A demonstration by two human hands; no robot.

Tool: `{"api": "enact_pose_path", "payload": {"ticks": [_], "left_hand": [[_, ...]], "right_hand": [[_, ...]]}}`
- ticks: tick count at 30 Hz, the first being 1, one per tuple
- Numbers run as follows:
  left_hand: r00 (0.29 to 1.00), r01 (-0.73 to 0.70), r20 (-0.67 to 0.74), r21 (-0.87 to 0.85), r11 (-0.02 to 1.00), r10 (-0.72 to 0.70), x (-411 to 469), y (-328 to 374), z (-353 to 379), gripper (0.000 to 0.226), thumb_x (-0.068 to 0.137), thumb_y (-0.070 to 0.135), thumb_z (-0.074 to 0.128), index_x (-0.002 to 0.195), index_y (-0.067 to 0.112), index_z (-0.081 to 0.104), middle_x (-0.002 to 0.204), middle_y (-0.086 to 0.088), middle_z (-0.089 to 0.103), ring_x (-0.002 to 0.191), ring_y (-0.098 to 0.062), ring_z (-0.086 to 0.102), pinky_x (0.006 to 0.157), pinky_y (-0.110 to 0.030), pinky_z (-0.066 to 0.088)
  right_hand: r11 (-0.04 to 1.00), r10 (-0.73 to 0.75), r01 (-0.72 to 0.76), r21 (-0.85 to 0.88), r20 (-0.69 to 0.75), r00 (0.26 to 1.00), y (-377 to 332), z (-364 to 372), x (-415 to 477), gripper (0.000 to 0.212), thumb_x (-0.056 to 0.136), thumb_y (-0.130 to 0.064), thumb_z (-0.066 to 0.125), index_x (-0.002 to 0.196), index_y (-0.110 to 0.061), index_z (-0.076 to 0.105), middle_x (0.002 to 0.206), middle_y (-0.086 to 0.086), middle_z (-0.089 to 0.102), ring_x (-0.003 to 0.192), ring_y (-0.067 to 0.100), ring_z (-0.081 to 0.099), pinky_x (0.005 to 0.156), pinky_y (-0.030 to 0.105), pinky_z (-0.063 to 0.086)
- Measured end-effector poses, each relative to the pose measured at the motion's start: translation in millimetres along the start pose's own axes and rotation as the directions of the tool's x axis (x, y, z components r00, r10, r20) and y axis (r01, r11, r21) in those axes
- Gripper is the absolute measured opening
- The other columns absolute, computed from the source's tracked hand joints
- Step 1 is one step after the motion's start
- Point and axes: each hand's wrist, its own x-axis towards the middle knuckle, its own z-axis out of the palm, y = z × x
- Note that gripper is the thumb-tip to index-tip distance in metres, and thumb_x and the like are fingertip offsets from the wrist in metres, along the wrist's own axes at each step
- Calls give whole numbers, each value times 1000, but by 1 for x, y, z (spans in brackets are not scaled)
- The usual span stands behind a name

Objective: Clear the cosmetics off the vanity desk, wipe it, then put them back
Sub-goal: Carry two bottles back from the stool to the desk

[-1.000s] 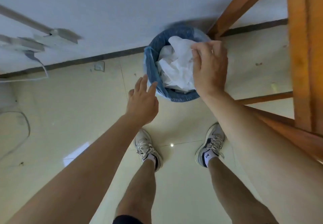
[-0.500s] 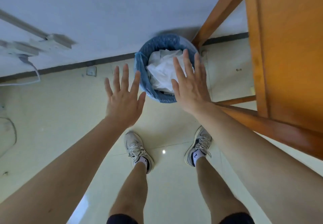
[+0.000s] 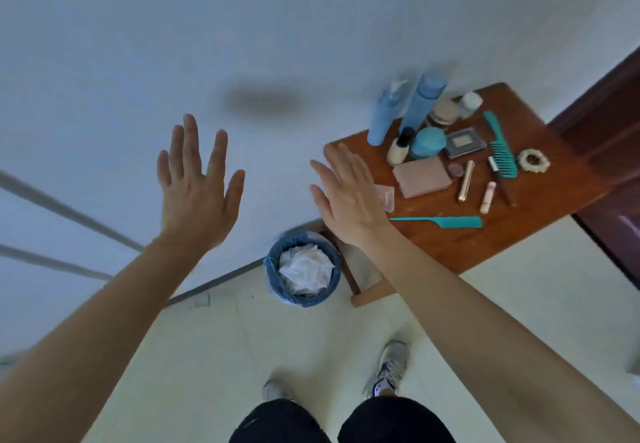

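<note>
Watching from the head view, I have both grips spread flat with nothing in them. The left grip (image 3: 197,197) is raised in front of the wall, and the right grip (image 3: 349,200) is raised across the near-left corner of the desk (image 3: 485,252). How high above the wood it sits I cannot tell.

The cosmetics are all on the desk. The tall blue bottles (image 3: 420,103) stand at the back by the wall, with a teal jar (image 3: 427,143) and a small black-capped bottle (image 3: 400,148) in front of them. Nearer me lie a pink box (image 3: 420,178), a grey palette (image 3: 464,141), a gold tube (image 3: 465,181), a teal brush (image 3: 500,152) and a scrunchie (image 3: 533,160). A clear case (image 3: 386,195) lies just beside the right grip, and a teal comb (image 3: 440,221) runs along the front of the group. On the floor by the desk leg stands a bin (image 3: 273,280) with crumpled white paper (image 3: 303,269) in it.

With paper binned and the desk full, I judge the job near its close, though I cannot tell whether the wood was wiped.

The danger I see is a loose sweep of the right grip. The clear case looks light and could skid off the corner toward the bin. Reaching over the front row could tip the tall bottles across the jar and palette. A trailing forearm could drag the comb off the front. The view is smeared, so I would not trust fine placement yet.
</note>
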Motion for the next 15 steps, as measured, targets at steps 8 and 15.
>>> {"api": "enact_pose_path", "payload": {"ticks": [8, 15], "left_hand": [[985, -127, -121, -23, 992, 123, 63, 92, -108, 65, 102, 48, 24, 154, 13, 12, 160, -19, 9, 148, -37, 9, 117, -59, 13], [995, -96, -32, -64, 993, 94, 77, 197, -88, 68, 101, 49, 26, 155, 15, 4, 162, -13, 8, 145, -33, 24, 118, -54, 16]], "right_hand": [[984, 159, -173, -33, -248, 956, 72, -137, -10, 51, 104, -39, 39, 149, -16, 36, 158, 14, 26, 148, 31, 20, 119, 46, 20], [968, 232, -248, -42, -233, 945, 185, -191, -49, 48, 103, -38, 38, 147, -17, 36, 160, 13, 21, 149, 31, 18, 118, 46, 25]]}}
